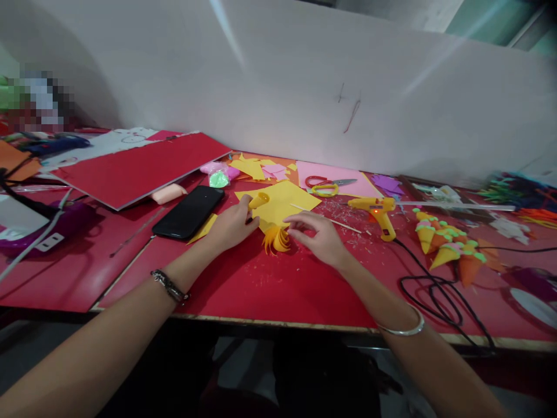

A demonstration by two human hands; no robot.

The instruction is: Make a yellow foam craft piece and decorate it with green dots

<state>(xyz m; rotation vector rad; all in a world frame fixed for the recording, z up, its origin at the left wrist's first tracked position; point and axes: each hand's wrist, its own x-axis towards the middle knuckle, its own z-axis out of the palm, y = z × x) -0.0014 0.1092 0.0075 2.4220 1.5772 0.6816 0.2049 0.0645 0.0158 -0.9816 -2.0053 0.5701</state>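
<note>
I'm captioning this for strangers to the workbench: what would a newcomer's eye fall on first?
Probably the curled yellow paper fringe between the left hand and the right hand, vivid against the red tabletop. Next, the yellow glue gun with its small lit light, right of the hands, and the cluster of yellow and orange cones farther right.

Red table (278,290) with phone (188,212), scissors (325,187) and glue gun (378,213).

Plain pale-grey wall panel (261,98), upright along the rear edge of the counter, with dark scribbled marks (353,110) and slanting streaks of reflected light. Glossy red-topped counter (217,290), pale front edge, visible seam at left. Greenish pane-like surface (483,22), upper right. Grey floor (246,366), below, in shadow.
</note>
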